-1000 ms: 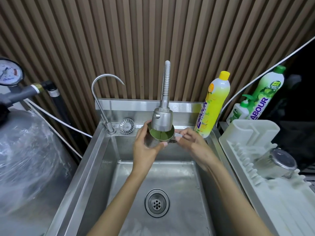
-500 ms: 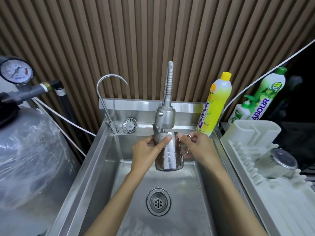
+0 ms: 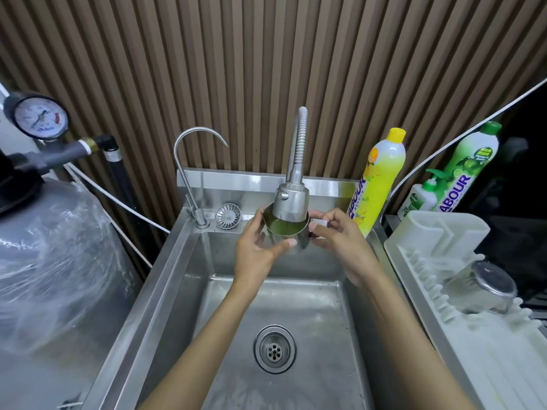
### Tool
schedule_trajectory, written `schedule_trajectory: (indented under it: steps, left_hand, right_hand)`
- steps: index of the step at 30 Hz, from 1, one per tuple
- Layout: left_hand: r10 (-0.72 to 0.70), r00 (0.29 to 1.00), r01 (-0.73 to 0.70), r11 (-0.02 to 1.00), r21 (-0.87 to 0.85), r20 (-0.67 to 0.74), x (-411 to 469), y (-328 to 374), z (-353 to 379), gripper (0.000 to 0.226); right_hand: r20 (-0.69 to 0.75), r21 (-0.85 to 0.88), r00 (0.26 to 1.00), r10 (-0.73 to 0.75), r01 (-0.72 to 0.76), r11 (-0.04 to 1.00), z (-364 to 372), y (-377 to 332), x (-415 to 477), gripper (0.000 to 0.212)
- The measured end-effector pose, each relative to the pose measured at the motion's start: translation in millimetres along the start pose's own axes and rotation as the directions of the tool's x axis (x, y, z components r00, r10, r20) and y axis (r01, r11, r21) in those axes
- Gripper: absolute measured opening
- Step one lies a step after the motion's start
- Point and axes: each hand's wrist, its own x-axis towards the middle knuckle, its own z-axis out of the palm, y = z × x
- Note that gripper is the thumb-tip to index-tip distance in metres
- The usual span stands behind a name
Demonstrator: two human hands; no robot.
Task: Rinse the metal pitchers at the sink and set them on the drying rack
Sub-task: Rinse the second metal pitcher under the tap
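A small metal pitcher is held right under the spray head of the flexible faucet, its open mouth tilted toward me and showing a greenish inside. My left hand wraps the pitcher's left side, thumb across its front. My right hand pinches the handle on its right. A second metal pitcher lies upside down on the white drying rack at the right. The steel sink lies below.
A thin gooseneck tap and a round strainer sit at the sink's back left. Yellow and green soap bottles stand at the back right. A plastic-wrapped tank with a pressure gauge fills the left.
The pitcher was hanging lower, upright below the spray head half a second ago. Both hands have raised it and tipped its mouth toward me, up against the spray head.
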Motion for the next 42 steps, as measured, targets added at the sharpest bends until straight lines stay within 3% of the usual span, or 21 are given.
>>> schedule_trajectory:
  steps: [2,4,6,8,12,15,18,20,22,25,28,31,34,37,39,42]
  left_hand:
    - [0.133,0.991,-0.131,0.977,0.166,0.001,-1,3,-6,0.068]
    - [0.179,0.984,-0.166,0.916,0.365,0.0,-3,8,-11,0.072]
    - [0.137,0.99,-0.098,0.854,0.511,-0.038,-5,16,-14,0.066]
    - [0.018,0.999,0.006,0.84,0.542,-0.04,-4,18,-16,0.054]
    - [-0.188,0.982,0.177,0.874,0.453,-0.021,-9,7,-16,0.029]
    - [-0.305,0.949,0.269,0.917,0.294,0.082,-13,1,-11,0.014]
    - [-0.341,0.915,0.323,0.939,0.114,0.216,-12,-6,-5,0.023]
    - [-0.301,0.921,0.31,0.951,0.003,0.248,-9,-11,0,0.041]
    - [-0.251,0.942,0.275,0.958,-0.085,0.225,-6,-11,6,0.055]
    - [-0.129,0.986,0.142,0.981,-0.135,0.102,-1,-6,13,0.065]
    - [0.061,0.998,-0.06,0.997,0.056,-0.029,3,-4,8,0.068]
    - [0.19,0.982,-0.183,0.95,0.254,-0.003,2,5,-1,0.069]
    - [0.195,0.98,-0.167,0.902,0.397,-0.033,-2,12,-5,0.077]
    - [0.133,0.989,-0.085,0.867,0.491,-0.065,-6,14,-7,0.057]
    - [0.001,0.998,0.027,0.902,0.43,-0.066,-8,11,-7,0.033]
    - [-0.212,0.977,0.197,0.945,0.261,0.031,-11,6,-6,0.024]
  right_hand:
    - [0.082,0.182,0.99,0.112,-0.125,0.975,2,9,5,0.025]
    - [0.157,0.266,0.968,0.194,-0.231,0.936,5,20,4,0.021]
    - [0.168,0.258,0.953,0.253,-0.291,0.921,10,26,-1,0.019]
    - [0.102,0.169,0.951,0.29,-0.304,0.938,11,31,-5,0.013]
    - [-0.143,-0.144,0.959,0.244,-0.264,0.954,4,24,-9,0.023]
    - [-0.196,-0.381,0.973,0.12,-0.189,0.905,-3,4,-14,0.029]
    - [-0.198,-0.659,0.979,-0.054,-0.093,0.747,-6,-14,-21,0.025]
    - [-0.202,-0.677,0.967,-0.156,-0.022,0.736,-5,-18,-25,0.023]
    - [-0.207,-0.51,0.965,-0.16,0.033,0.859,-4,-14,-21,0.025]
    - [-0.184,-0.036,0.981,-0.059,0.053,0.998,-2,0,-8,0.025]
    - [-0.043,0.348,0.997,0.068,-0.049,0.936,3,12,3,0.025]
    - [0.104,0.468,0.984,0.141,-0.174,0.866,5,26,4,0.022]
    - [0.134,0.354,0.973,0.188,-0.224,0.908,6,33,-2,0.019]
    - [0.052,0.204,0.972,0.227,-0.233,0.951,4,29,-9,0.021]
    - [-0.031,0.097,0.975,0.222,-0.218,0.971,-1,20,-12,0.023]
    - [-0.147,-0.184,0.978,0.15,-0.176,0.967,-9,1,-15,0.029]
